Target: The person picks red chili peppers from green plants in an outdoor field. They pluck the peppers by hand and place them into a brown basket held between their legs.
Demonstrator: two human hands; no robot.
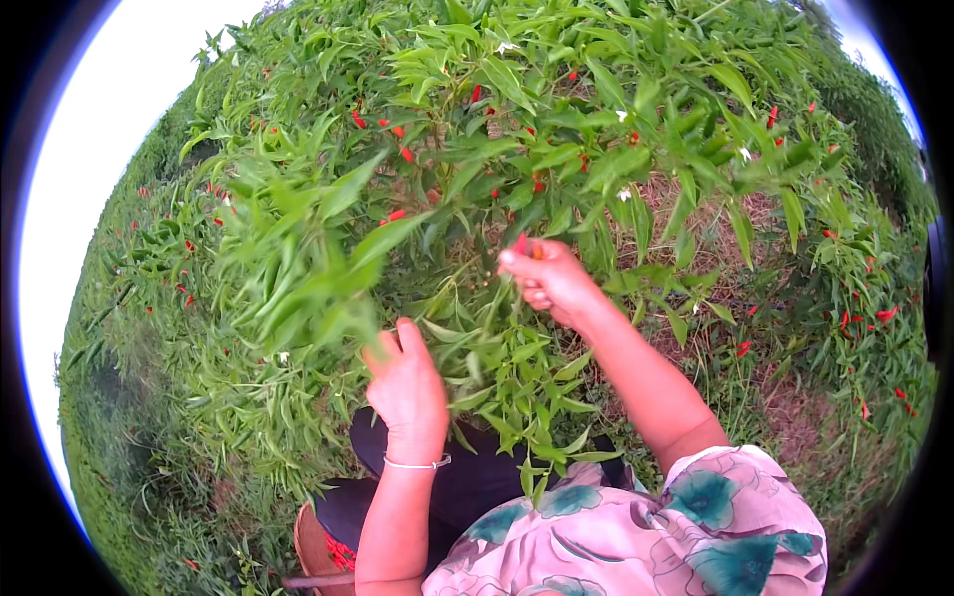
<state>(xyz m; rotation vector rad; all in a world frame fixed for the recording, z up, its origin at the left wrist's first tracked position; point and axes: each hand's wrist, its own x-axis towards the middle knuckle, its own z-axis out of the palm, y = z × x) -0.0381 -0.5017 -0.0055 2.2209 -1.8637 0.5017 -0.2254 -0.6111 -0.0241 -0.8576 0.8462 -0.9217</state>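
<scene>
My right hand [548, 281] is among the chili plants, its fingertips closed on a red chili pepper [519, 243]; a bit of orange shows beside it between the fingers. Lower and to the left, my left hand [402, 365], with a thin bracelet at the wrist, grips a leafy chili branch [320, 298] that is blurred and bears long green chilies. Leaves partly cover its fingertips. Red chilies [402, 141] hang on the bush ahead of both hands. At the bottom left, partly behind my left forearm, a brown container [307, 540] holds many red chilies [339, 553].
Dense chili plants [611, 82] with small white flowers spread ahead and to both sides. Leafy stems [529, 417] hang over my lap. Dry grass [801, 417] covers ground at the right, near more red chilies [885, 315]. A strip of the container's handle or edge crosses near my left forearm.
</scene>
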